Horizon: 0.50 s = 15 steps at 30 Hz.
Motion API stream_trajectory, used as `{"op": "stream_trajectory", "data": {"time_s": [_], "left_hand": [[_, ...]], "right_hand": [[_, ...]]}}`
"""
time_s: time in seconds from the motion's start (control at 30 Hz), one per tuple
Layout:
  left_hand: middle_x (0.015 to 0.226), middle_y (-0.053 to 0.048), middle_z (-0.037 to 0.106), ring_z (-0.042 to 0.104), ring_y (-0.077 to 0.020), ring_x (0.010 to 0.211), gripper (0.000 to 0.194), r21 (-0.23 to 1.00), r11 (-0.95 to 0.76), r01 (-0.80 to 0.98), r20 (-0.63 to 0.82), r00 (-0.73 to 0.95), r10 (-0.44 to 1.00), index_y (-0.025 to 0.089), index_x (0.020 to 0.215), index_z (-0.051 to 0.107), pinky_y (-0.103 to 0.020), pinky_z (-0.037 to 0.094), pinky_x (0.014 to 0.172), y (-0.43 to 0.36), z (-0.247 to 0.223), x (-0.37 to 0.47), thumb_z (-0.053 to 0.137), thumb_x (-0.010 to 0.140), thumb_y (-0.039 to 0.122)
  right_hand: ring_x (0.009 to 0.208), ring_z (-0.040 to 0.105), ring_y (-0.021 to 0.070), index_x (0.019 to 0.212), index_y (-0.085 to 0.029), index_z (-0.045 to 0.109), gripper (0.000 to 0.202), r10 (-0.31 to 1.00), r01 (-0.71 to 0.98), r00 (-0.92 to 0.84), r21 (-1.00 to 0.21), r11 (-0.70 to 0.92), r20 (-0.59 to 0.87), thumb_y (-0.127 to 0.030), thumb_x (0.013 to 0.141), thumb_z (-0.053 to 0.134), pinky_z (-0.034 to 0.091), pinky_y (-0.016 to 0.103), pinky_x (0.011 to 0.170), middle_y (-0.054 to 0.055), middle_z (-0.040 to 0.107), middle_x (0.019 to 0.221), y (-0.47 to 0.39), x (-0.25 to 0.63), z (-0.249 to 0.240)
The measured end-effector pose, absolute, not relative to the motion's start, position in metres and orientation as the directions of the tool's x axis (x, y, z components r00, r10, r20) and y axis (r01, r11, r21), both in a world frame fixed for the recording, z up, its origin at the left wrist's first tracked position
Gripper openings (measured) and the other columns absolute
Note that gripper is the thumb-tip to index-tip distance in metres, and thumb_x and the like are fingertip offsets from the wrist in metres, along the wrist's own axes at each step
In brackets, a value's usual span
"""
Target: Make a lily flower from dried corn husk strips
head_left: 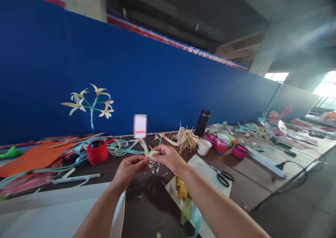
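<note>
A small cream-coloured flower piece (144, 147) with pale, thin petals is held above the brown table (141, 203). My left hand (132, 166) pinches its lower end from the left. From the right, my right hand (166, 157) has thumb and fingertips closed on the same piece, close to the left fingertips. Small pale scraps (154, 168) lie on the table just beneath. Behind the hands are a heap of dried husks (187, 139) and a white cup (204, 147). Below my right forearm sits a yellow tool (181, 189), partly hidden, on white paper.
Black-handled scissors (223, 178) lie on paper at right. A red ribbon roll (97, 152), orange sheet (36, 157) and blue-green strips are at left. A flower spray (91, 106) stands before the blue partition. A black bottle (203, 123) and pink rolls (239, 152) stand at right.
</note>
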State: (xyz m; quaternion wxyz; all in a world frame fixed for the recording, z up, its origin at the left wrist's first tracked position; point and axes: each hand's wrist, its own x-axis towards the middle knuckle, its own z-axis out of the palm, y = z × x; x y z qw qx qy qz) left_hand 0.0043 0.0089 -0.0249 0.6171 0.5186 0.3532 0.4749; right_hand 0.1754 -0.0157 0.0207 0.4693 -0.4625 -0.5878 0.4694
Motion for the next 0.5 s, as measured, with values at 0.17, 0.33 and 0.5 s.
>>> {"op": "stream_trajectory", "data": {"time_s": [0.17, 0.33, 0.5], "left_hand": [[0.065, 0.001, 0.063, 0.056, -0.0096, 0.055, 0.023, 0.984, -0.013, -0.177, 0.065, 0.292, 0.954, 0.016, 0.069, 0.068, -0.021, 0.046, 0.058, 0.008, -0.026, 0.006, 0.075, 0.059, 0.035], [0.066, 0.001, 0.064, 0.056, -0.0104, 0.058, 0.024, 0.975, 0.032, -0.222, 0.036, 0.294, 0.955, 0.015, 0.070, 0.067, -0.022, 0.047, 0.061, 0.007, -0.025, 0.006, 0.075, 0.060, 0.036], [0.064, 0.000, 0.065, 0.058, -0.0113, 0.062, 0.025, 0.971, 0.020, -0.239, 0.038, 0.239, 0.970, 0.015, 0.072, 0.069, -0.018, 0.047, 0.060, 0.014, -0.031, 0.001, 0.076, 0.058, 0.034]], "right_hand": [[0.050, 0.046, 0.0064, 0.087, -0.016, 0.063, 0.022, 0.990, 0.132, -0.104, -0.986, 0.105, 0.091, -0.021, 0.065, 0.067, 0.034, 0.018, 0.047, -0.004, 0.057, 0.063, -0.011, 0.174, 0.012], [0.051, 0.054, 0.0102, 0.102, -0.016, 0.057, 0.030, 0.990, 0.356, 0.020, -0.926, 0.126, 0.143, -0.028, 0.074, 0.059, 0.039, 0.019, 0.044, 0.001, 0.062, 0.070, -0.012, 0.193, 0.010], [0.062, 0.060, 0.0139, 0.090, -0.016, 0.063, 0.019, 0.968, 0.667, 0.173, -0.745, 0.023, 0.184, -0.026, 0.078, 0.053, 0.045, 0.022, 0.054, 0.004, 0.067, 0.078, -0.037, 0.281, 0.031]]}}
